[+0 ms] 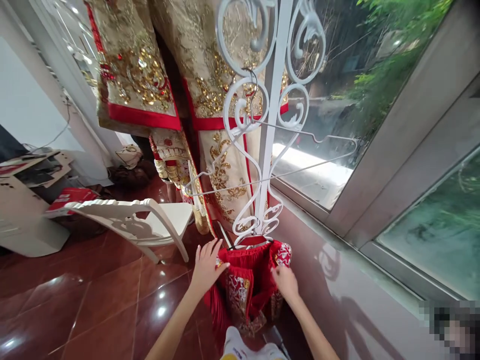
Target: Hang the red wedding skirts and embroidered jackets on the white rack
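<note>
A red skirt (pixel 240 260) with silver and gold embroidery hangs low in front of me, its gathered waist spread apart. At its left edge is my left hand (pixel 204 267), fingers stretched upward and apart, thumb beside the embroidered side. My right hand (pixel 287 284) has its fingers curled closed on the right edge of the skirt. Above the waist, part of a hanger (pixel 250 242) shows against the foot of the white scrollwork stand (pixel 275 100). A bare wire hanger (pixel 322 140) hangs higher on that stand.
Long cream garments (pixel 202 65) with gold sequins and red trim hang behind the stand. A white chair (pixel 150 215) stands at left on glossy red floor tiles (pixel 108 300). A window frame (pixel 345 200) and a low wall (pixel 337 280) close off the right. A desk (pixel 26 215) is far left.
</note>
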`<state>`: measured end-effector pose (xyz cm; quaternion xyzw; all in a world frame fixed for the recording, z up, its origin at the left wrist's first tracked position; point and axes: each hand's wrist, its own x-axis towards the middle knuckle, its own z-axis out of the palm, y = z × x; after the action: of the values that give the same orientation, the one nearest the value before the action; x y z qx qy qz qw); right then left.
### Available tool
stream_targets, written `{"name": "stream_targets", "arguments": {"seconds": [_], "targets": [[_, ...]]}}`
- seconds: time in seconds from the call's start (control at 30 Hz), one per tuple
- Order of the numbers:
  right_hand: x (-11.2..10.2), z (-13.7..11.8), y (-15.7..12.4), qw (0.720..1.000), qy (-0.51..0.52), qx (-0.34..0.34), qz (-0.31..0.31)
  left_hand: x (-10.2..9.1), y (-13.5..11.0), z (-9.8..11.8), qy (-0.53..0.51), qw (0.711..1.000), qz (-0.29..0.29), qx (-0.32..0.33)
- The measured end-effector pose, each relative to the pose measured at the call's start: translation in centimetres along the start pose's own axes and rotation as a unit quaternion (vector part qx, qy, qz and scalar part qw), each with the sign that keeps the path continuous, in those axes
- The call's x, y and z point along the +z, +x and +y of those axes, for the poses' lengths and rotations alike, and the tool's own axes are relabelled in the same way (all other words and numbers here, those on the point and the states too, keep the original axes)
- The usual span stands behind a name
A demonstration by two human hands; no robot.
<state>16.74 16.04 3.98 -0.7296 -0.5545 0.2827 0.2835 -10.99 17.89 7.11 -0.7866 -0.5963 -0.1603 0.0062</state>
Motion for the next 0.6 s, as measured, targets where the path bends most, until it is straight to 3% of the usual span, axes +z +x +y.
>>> {"name": "stream_targets", "arguments": {"seconds": [0.07,0.1,0.17,0.2,0.27,0.33,0.43,0.5,0.6], "targets": [[-5.6,-3.0,1.7,0.990,-0.004,-0.079,0.119,0.8,1.0,-1.3,0.019,0.998,-0.032,-0.054],[-8.7,-5.1,2.6,0.968,0.001,-0.138,0.208,1.4,1.5,-1.5,0.023,0.996,-0.054,-0.069],[-14.8,-10.2,4.2,0.860,-0.034,-0.291,0.418,2.6,2.0,-1.6,0.026,0.993,-0.071,-0.086],[-17.7,-13.0,5.0,0.816,-0.070,-0.329,0.470,3.2,2.1,-1.4,0.027,0.993,-0.066,-0.091],[-22.4,-18.3,6.4,0.775,-0.141,-0.375,0.489,3.9,2.0,-1.3,0.031,0.993,-0.060,-0.095],[-25.7,-22.5,7.5,0.783,-0.197,-0.422,0.413,3.8,1.8,-1.3,0.038,0.994,-0.058,-0.090],[-29.1,-26.1,8.5,0.808,-0.226,-0.446,0.311,2.6,1.6,-1.9,0.061,0.994,-0.054,-0.078],[-31.5,-27.2,8.4,0.801,-0.221,-0.444,0.336,1.2,1.6,-2.3,0.079,0.993,-0.047,-0.069],[-36.5,-27.4,6.6,0.760,-0.223,-0.437,0.426,-1.4,2.0,-2.6,0.100,0.993,-0.029,-0.053]]}}
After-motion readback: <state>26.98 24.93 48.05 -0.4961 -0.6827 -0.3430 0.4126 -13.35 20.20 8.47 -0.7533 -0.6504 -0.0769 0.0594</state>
